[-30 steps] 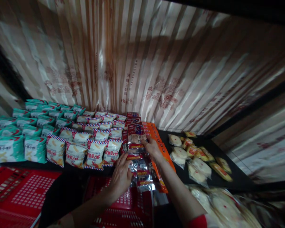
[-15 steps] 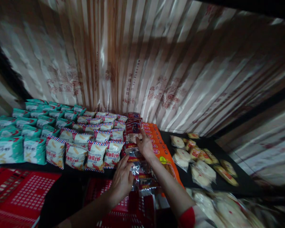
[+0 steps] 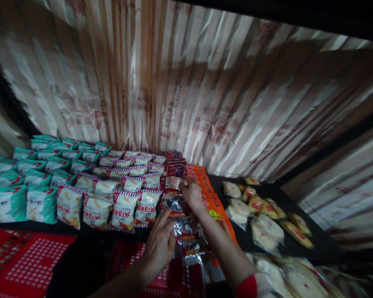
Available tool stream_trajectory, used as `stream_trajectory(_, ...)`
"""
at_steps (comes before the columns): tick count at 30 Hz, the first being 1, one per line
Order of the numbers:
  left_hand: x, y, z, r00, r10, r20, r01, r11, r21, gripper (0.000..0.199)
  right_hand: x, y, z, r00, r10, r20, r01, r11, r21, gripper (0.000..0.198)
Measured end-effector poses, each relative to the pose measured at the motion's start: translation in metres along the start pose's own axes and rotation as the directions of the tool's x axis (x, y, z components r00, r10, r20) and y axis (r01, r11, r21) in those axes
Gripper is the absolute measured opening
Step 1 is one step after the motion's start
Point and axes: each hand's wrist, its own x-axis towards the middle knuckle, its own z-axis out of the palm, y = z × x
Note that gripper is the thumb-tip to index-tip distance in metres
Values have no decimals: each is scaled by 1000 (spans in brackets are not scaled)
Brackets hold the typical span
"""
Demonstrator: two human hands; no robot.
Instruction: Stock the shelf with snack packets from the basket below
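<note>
My right hand point(image 3: 192, 195) pinches the lower right edge of a dark red snack packet point(image 3: 176, 171) with a picture on its front. That packet lies on a column of similar packets running back toward the curtain. Closer to me, my left hand point(image 3: 161, 240) is at the left side of the silver-edged packets point(image 3: 191, 244), its fingers loosely extended; whether they touch the packets is hard to tell. Orange snack packs point(image 3: 208, 194) lie just right of the column, partly behind my right forearm. White shrimp-snack bags point(image 3: 122, 209) stand in rows to the left.
Teal snack bags point(image 3: 42, 203) fill the far left of the black table point(image 3: 323, 248). Wrapped flat white rounds point(image 3: 267, 229) and yellow packs point(image 3: 296, 234) lie at right. Red baskets point(image 3: 34, 260) are below the front edge. A striped curtain point(image 3: 186, 103) hangs behind.
The view has tilted slightly, so the bags at left appear lower. My right hand stays at the dark red packet, and my left hand has hardly moved beside the column.
</note>
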Motion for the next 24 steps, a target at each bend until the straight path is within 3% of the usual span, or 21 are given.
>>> stream_trajectory(6, 6, 4, 1, 1000, 6, 3, -6, 999, 34, 37, 22, 17, -9, 998, 31, -47, -27, 996, 85, 36)
stream_trajectory(15, 3, 1, 3, 999, 29, -25, -26, 993, 113, 34, 45, 70, -36, 970, 67, -232, -5, 966, 257, 39)
stream_trajectory(24, 5, 10, 13, 998, 48, -35, -42, 987, 156, 38, 55, 97, -41, 961, 103, -258, 22, 898, 440, 38)
